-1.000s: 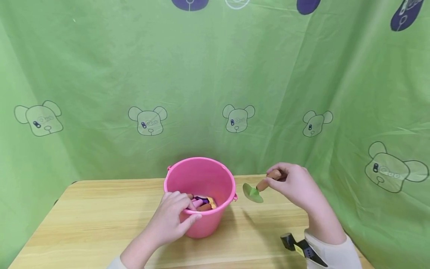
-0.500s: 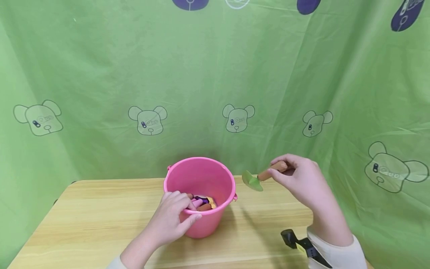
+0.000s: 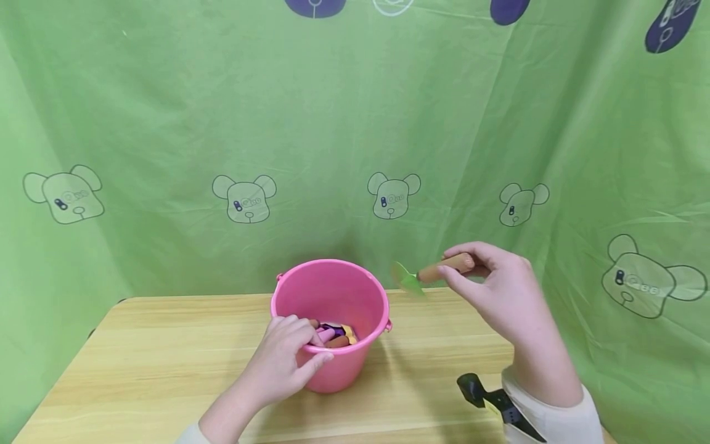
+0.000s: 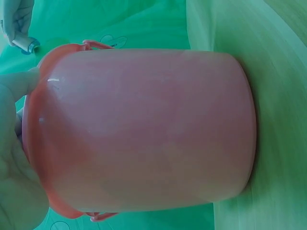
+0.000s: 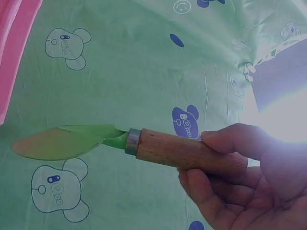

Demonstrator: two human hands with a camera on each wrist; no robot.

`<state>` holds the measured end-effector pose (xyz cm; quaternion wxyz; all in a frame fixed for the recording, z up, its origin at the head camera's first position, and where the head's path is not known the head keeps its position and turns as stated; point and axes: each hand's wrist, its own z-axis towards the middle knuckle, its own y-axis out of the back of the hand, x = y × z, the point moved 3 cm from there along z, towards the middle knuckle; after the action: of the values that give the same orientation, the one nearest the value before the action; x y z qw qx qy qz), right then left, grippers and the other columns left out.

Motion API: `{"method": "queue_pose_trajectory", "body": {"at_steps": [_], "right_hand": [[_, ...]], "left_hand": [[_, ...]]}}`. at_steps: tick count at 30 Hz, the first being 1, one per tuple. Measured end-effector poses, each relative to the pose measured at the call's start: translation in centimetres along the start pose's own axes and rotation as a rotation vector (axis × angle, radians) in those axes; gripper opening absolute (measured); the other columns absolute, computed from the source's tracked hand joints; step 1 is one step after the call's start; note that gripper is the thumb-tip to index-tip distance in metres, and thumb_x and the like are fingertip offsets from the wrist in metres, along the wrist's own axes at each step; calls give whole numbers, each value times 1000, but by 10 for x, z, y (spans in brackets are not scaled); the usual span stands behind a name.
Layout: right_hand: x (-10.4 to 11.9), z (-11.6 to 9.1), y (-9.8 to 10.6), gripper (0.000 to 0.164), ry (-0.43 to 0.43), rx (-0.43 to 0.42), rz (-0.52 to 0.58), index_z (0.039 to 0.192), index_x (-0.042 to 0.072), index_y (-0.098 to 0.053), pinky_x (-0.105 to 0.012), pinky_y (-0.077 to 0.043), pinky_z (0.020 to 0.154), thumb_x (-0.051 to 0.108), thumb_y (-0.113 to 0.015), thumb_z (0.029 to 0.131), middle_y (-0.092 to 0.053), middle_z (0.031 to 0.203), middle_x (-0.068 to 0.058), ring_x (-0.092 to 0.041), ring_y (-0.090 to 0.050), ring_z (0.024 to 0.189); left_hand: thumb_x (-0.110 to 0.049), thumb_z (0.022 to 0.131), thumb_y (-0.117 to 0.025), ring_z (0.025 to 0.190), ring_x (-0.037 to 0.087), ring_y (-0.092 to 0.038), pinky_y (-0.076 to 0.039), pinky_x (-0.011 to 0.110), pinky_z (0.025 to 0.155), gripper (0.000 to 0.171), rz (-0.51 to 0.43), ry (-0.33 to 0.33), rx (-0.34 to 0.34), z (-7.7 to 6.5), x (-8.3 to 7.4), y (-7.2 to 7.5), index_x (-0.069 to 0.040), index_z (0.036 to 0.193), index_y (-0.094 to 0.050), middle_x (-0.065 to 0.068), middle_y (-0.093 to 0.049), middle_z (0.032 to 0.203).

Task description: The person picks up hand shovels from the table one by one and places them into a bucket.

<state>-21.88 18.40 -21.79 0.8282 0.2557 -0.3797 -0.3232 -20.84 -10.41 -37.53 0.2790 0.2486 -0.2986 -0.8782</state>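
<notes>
My right hand [image 3: 499,283] pinches the wooden handle of a small toy trowel [image 3: 446,268] in the air, right of the bucket and above its rim height. In the right wrist view the green blade of the trowel [image 5: 67,142] points away from the fingers. My left hand [image 3: 285,361] grips the near rim of a pink bucket [image 3: 338,373], thumb outside and fingers inside. Several handled toys [image 3: 335,336] lie in the bucket, among them pink, purple, yellow and brown parts; their kinds are partly hidden. The left wrist view shows the upright bucket's side [image 4: 144,129].
The bucket stands on a light wooden table [image 3: 166,357]. A green curtain [image 3: 333,123] printed with bear heads hangs behind the table and at both sides. A black strap with a camera [image 3: 488,401] is on the right wrist.
My right hand has raised the trowel, and its blade has come up to the bucket's rim height and turned more level. The left hand and bucket have not moved.
</notes>
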Motion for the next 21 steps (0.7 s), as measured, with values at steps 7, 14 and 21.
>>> {"method": "queue_pose_trajectory", "body": {"at_steps": [7, 14, 21], "right_hand": [[6, 2, -10, 17, 12, -10, 69, 97, 23, -64, -24, -45, 59, 30, -69, 82, -61, 81, 5, -9, -60, 76], [6, 6, -30, 19, 15, 17, 149, 97, 23, -64, -27, -49, 63, 33, -69, 82, -61, 84, 4, -6, -60, 78], [0, 10, -52, 19, 7, 33, 209, 95, 22, -64, -28, -51, 62, 32, -70, 81, -62, 86, 4, -5, -62, 79]], "left_hand": [[-42, 85, -61, 75, 4, -39, -32, 33, 79, 19, -6, 2, 1, 0, 0, 0, -29, 79, -49, -18, -46, 80], [-42, 85, -61, 75, 4, -38, -31, 32, 80, 20, -10, 13, 6, 1, 0, 0, -29, 78, -47, -18, -44, 79], [-42, 86, -60, 75, 4, -38, -32, 33, 80, 19, -10, 8, 8, 1, -1, 0, -29, 79, -48, -18, -45, 78]]}}
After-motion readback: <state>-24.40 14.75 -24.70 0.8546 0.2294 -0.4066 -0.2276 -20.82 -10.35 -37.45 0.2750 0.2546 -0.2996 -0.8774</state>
